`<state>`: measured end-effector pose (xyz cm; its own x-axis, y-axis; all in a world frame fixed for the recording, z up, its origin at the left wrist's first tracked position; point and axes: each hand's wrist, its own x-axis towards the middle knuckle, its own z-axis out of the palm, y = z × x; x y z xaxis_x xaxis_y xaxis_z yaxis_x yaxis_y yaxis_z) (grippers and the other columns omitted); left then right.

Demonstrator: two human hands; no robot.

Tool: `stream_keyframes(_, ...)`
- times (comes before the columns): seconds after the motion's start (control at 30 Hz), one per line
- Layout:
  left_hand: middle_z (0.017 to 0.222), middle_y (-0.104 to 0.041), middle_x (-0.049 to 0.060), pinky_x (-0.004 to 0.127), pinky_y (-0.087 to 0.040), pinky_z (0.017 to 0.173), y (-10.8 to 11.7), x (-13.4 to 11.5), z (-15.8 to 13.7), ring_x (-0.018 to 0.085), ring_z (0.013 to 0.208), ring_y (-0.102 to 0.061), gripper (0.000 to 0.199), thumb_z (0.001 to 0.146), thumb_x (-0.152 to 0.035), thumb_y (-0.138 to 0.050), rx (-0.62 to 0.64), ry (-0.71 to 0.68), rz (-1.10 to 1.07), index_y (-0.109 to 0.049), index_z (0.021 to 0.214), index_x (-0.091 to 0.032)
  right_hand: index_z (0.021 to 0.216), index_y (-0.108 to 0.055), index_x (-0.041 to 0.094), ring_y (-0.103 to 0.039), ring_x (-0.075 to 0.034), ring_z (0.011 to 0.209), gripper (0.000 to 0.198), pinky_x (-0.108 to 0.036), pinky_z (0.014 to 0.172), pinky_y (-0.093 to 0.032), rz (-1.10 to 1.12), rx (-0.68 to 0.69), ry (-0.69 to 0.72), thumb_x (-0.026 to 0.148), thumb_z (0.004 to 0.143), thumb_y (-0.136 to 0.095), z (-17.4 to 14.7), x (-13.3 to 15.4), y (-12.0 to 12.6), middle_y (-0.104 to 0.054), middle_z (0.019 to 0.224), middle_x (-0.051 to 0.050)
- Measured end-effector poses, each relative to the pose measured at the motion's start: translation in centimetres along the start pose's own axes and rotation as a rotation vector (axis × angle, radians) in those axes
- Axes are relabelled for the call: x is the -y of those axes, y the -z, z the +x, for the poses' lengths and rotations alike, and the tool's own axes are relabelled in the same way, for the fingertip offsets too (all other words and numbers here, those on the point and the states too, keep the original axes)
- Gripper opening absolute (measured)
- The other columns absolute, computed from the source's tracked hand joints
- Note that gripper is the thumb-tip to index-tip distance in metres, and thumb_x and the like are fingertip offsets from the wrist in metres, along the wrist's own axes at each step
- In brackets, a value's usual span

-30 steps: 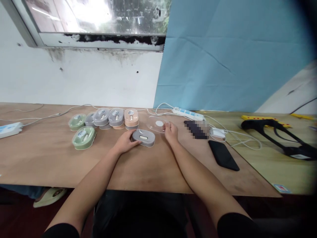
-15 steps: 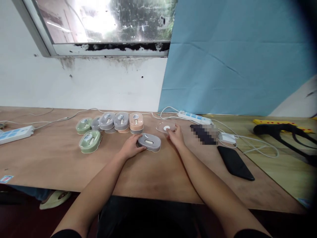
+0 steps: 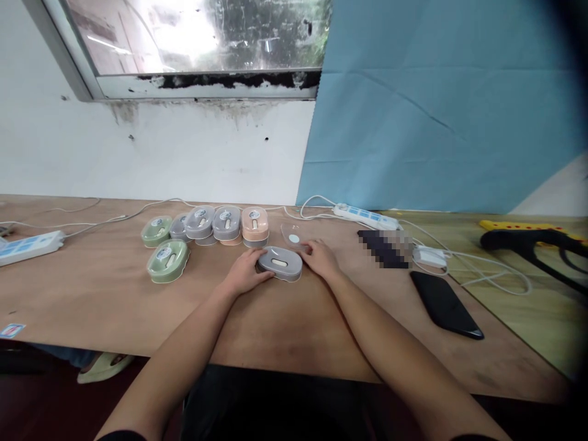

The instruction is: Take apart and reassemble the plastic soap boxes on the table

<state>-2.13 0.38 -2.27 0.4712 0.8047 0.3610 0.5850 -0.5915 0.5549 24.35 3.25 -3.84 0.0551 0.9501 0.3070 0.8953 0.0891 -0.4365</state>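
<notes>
A grey oval box [image 3: 285, 269] with rounded corners and a pale slot in its top lies flat on the table in front of me. My left hand [image 3: 245, 272] grips its left end, thumb along the near side and fingers behind. Just beyond the box's right end, my right hand [image 3: 322, 258] pinches the near edge of a clear plastic lid [image 3: 288, 229] bearing a round white sticker. The lid looks tilted up, and its right part is hidden by my fingers.
Several similar boxes in green, grey and peach stand at the back left, including a peach box [image 3: 255, 226] and a nearer green box [image 3: 168, 261]. A black phone [image 3: 445, 304], a white power strip [image 3: 365, 217] and cables lie to the right. Another power strip [image 3: 32, 247] sits far left.
My right hand has moved left towards the grey box, and the clear lid has shifted left and tipped from lying nearly flat. My left hand keeps its grip on the box.
</notes>
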Motion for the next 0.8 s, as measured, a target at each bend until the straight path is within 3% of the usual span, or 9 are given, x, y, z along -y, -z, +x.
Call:
stream_keyframes(0.3,0.140,-0.046,0.012,0.046,-0.035,0.105,-0.4,0.1,0.2,0.032,0.127,-0.043,0.078,0.067,-0.050,-0.072,0.032,0.024,0.044,-0.044,0.135,-0.022,0.088,-0.069,0.024,-0.056,-0.019,0.085,0.027,-0.028,0.072,-0.040,-0.058,-0.106,-0.038,0.046,0.077,-0.062,1.2,-1.3,-0.4,-0.058,0.088,-0.004)
stream_keyframes(0.47,0.137,-0.048,0.010,0.044,-0.036,0.104,-0.5,-0.2,0.3,0.030,0.124,-0.046,0.075,0.069,-0.050,-0.070,0.034,0.021,0.062,-0.044,0.134,-0.023,0.086,-0.069,0.022,-0.056,-0.020,0.083,0.027,-0.030,0.071,-0.042,-0.075,-0.126,-0.054,0.046,0.076,-0.062,2.0,-1.7,-0.7,-0.060,0.088,-0.005)
stream_keyframes(0.57,0.135,-0.049,0.010,0.044,-0.037,0.103,-0.4,-0.4,0.3,0.030,0.122,-0.047,0.074,0.069,-0.050,-0.070,0.026,0.017,0.069,-0.045,0.133,-0.024,0.098,-0.068,0.022,-0.057,-0.021,0.086,0.030,-0.032,0.077,-0.043,-0.040,-0.140,0.003,0.043,0.077,-0.063,2.2,-1.7,-0.7,-0.062,0.091,-0.006)
stream_keyframes(0.7,0.131,-0.049,0.011,0.045,-0.040,0.098,-0.4,-0.7,0.2,0.032,0.117,-0.050,0.082,0.062,-0.055,-0.074,0.035,0.060,0.073,-0.045,0.133,-0.025,0.126,-0.055,0.023,-0.058,-0.021,0.091,0.051,-0.034,0.084,-0.044,0.048,-0.115,0.170,0.034,0.077,-0.064,2.0,-1.5,-0.7,-0.064,0.103,-0.006)
stream_keyframes(0.8,0.131,-0.047,0.013,0.047,-0.041,0.097,-0.4,-1.0,0.2,0.034,0.116,-0.049,0.091,0.056,-0.062,-0.075,0.049,0.093,0.101,-0.045,0.134,-0.025,0.128,-0.054,0.023,-0.059,-0.020,0.091,0.051,-0.035,0.086,-0.044,0.083,-0.086,0.226,0.031,0.079,-0.062,1.7,-1.2,-0.7,-0.065,0.106,-0.006)
